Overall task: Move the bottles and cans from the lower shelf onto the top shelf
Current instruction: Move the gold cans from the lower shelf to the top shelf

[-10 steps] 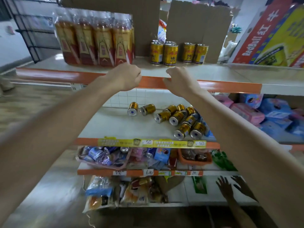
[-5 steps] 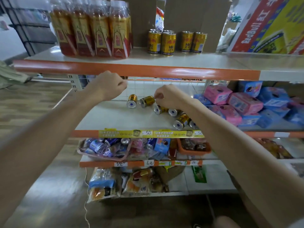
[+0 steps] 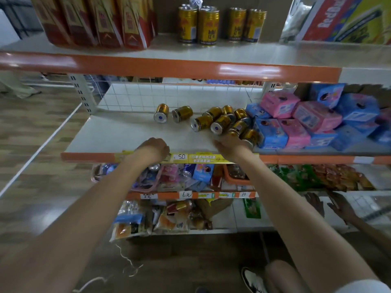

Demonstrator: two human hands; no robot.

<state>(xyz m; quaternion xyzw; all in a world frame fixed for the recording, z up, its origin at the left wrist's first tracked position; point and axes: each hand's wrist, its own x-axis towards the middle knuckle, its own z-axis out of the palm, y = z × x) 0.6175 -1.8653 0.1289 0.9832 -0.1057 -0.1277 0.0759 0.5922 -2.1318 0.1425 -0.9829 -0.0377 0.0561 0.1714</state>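
- A small shop, this: tiered shelves (image 3: 148, 65) edged in orange, goods on every level.
- There's a yellow price strip (image 3: 182, 156) reading 5.0, with handwritten tags (image 3: 186, 194) below it.
- Stock in multiples: gold cans (image 3: 208, 26), pink and blue boxes (image 3: 296, 123), bagged snacks (image 3: 169, 218).

The top shelf (image 3: 254, 53), white with an orange front edge, carries a pack of bottles (image 3: 101, 22) at its left, wrapped in clear film, with red and gold labels. Right of them, four upright cans (image 3: 208, 26), gold with pale tops, stand in two pairs near the shelf's far side. The lower shelf (image 3: 127, 136), also white, holds more gold cans, all lying on their sides. Two loose cans (image 3: 161, 113) lie side by side towards the far middle, silver ends facing near. Right of them a cluster of cans (image 3: 220, 123), about seven, lies bunched and touching.
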